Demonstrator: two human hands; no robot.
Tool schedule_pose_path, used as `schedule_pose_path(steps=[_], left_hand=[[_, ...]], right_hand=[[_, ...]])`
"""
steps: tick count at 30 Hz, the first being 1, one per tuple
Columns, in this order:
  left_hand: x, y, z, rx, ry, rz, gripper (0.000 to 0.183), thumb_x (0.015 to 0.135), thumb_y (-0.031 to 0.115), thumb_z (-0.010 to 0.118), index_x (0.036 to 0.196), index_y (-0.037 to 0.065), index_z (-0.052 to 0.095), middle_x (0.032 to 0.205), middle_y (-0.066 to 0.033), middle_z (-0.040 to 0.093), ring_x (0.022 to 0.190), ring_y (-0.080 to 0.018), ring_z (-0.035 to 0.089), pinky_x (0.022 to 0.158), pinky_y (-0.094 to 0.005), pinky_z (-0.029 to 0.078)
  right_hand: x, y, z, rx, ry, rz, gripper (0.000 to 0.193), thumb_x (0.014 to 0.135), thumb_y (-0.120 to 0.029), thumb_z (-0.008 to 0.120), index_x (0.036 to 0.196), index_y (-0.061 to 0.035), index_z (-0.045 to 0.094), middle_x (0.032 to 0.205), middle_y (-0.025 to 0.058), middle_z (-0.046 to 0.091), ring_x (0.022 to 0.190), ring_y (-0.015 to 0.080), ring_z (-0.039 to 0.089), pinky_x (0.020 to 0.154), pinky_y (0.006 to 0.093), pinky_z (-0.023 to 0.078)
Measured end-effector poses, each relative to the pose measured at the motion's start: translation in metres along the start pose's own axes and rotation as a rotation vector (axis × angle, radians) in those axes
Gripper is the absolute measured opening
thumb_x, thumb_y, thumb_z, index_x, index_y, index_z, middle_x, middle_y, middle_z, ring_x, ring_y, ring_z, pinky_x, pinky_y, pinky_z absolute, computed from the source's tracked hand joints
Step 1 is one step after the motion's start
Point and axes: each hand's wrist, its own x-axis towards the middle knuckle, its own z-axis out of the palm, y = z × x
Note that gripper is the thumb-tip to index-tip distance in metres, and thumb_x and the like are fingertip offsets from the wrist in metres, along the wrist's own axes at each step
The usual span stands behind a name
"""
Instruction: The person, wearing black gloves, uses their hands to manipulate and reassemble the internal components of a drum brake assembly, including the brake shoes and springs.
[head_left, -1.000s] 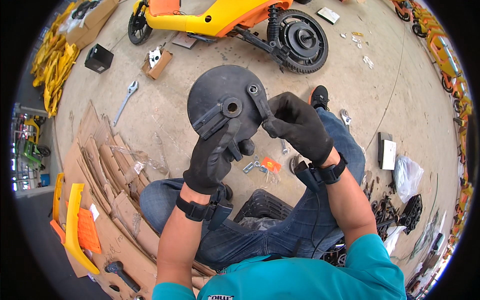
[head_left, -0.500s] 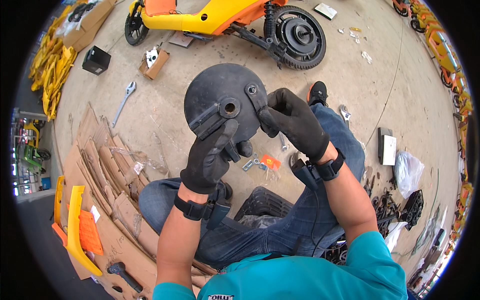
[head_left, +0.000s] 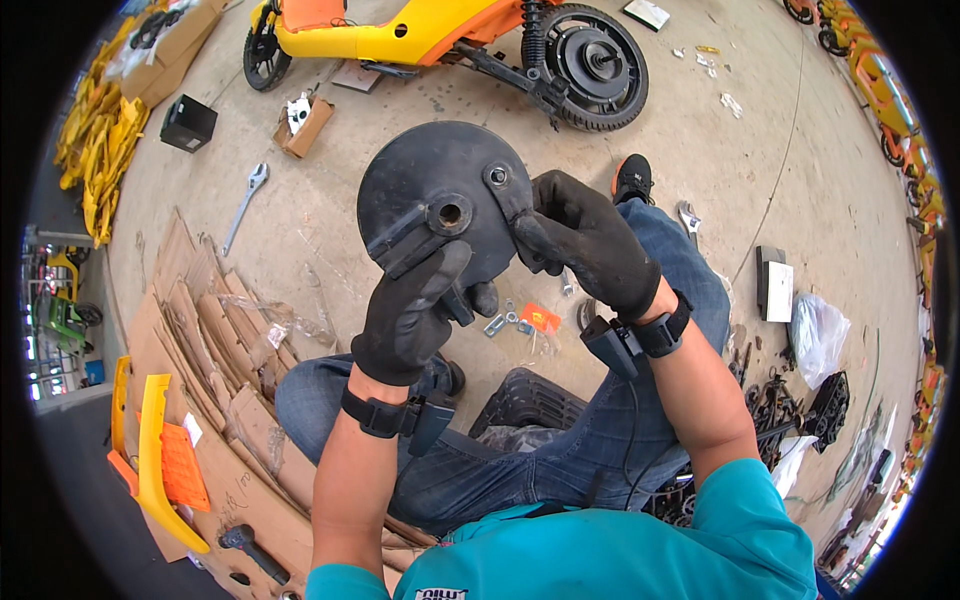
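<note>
L hand (head_left: 406, 318), disc (head_left: 432, 178) – now further L

Two gloved hands (head_left: 405, 315), one round black disc (head_left: 410, 170), one lever (head_left: 512, 200) on it. Two wrist straps (head_left: 374, 411). One nearby yellow scooter (head_left: 430, 35), with two wheels (head_left: 598, 68). Two large wrenches (head_left: 244, 208). One black cube-shaped box (head_left: 189, 124), one small open carton (head_left: 310, 128), one orange sheet (head_left: 184, 468), one orange card (head_left: 540, 318), one pistol-shaped tool (head_left: 254, 552). Several more scooters (head_left: 890, 95) at far right and many flattened cardboard sheets (head_left: 270, 480), too overlapped to count.
</note>
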Motion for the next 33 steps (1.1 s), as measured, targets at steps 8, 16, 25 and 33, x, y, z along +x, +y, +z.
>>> schedule_pose_path(steps=[8,16,25,33], left_hand=[[0.001,0.001,-0.002,-0.072,-0.052,-0.02,0.033,0.102,0.017,0.059,0.133,0.006,0.056,0.116,-0.0127,0.068,0.092,-0.0249,0.067,0.075,-0.0407,0.056],[0.002,-0.008,-0.004,0.216,0.054,0.115,0.037,0.104,0.026,0.056,0.136,0.008,0.054,0.125,-0.0116,0.065,0.106,-0.025,0.067,0.083,-0.0418,0.057],[-0.001,-0.01,-0.002,0.497,0.074,0.244,0.037,0.104,0.033,0.057,0.131,0.008,0.056,0.11,-0.0112,0.066,0.084,-0.0214,0.064,0.068,-0.0344,0.051],[0.003,-0.015,-0.014,0.514,0.113,0.172,0.037,0.105,0.031,0.055,0.131,0.005,0.056,0.111,-0.0112,0.066,0.087,-0.0199,0.065,0.074,-0.0348,0.054]], right_hand=[[0.001,0.003,-0.004,-0.019,-0.028,0.009,0.029,0.099,-0.03,0.067,0.107,-0.0035,0.058,0.082,0.0009,0.062,0.07,0.0061,0.055,0.062,0.0229,0.045],[0.006,0.012,-0.009,0.043,-0.081,-0.027,0.026,0.099,-0.027,0.067,0.103,-0.0018,0.06,0.086,0.0042,0.065,0.076,0.0103,0.061,0.069,0.0262,0.051],[0.007,0.018,-0.011,0.103,-0.146,0.015,0.026,0.1,-0.025,0.066,0.107,-0.0009,0.06,0.089,0.0054,0.067,0.08,0.0119,0.063,0.074,0.0275,0.052],[0.009,0.025,0.007,0.154,-0.044,0.013,0.025,0.097,-0.022,0.071,0.098,-0.0001,0.061,0.085,0.0045,0.064,0.076,0.0103,0.063,0.07,0.0274,0.055]])
